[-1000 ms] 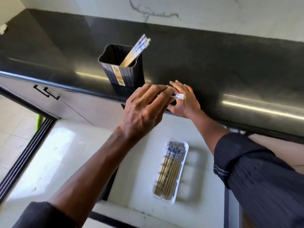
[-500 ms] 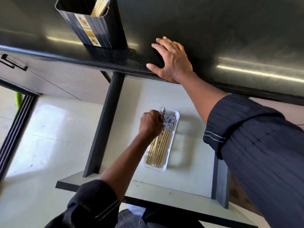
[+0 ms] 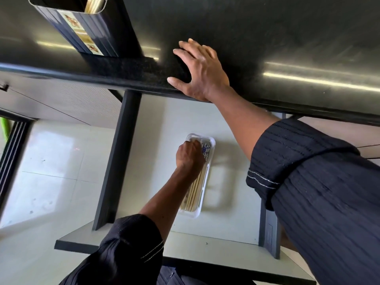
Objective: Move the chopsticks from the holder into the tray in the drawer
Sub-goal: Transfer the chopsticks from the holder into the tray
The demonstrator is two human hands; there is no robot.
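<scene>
While the right hand (image 3: pixel 202 73) lies flat on the black countertop (image 3: pixel 267 38), fingers spread and palm down, nothing in it, the left hand (image 3: pixel 190 154) is down in the open drawer (image 3: pixel 148 161) with its fingers curled closed over the far end of the clear tray (image 3: pixel 203 194). Whether a chopstick is actually pinched in that fist — cannot tell, knuckles hide it. It touches or sits right on the chopsticks in the tray (image 3: pixel 195 192), which lie lengthwise, patterned ends at 12 o'clock, bare wood ends at 6.

Right thumb hangs at the counter's front lip, heel of the hand over the edge. Holder (image 3: pixel 86 27) — dark, ribbed, labelled strip down the front — stands on the counter at 10 o'clock from the right hand, well apart from it, near the front edge. A few chopsticks in the holder (image 3: pixel 94 5) show at its mouth, mostly cut off by the frame top.

Tray sits about mid-drawer. Bare white drawer floor at 3 o'clock of the tray, up to the dark right wall (image 3: pixel 269 227); narrower strip at 9 o'clock before the dark left wall (image 3: pixel 117 161). Open floor at 6 o'clock too, between the tray end and the drawer front. At 12 o'clock the counter edge overhangs the drawer's back part. Left forearm crosses the tray's near-left corner. Dark sleeves (image 3: pixel 318 192) on both arms, rolled to the forearm.
</scene>
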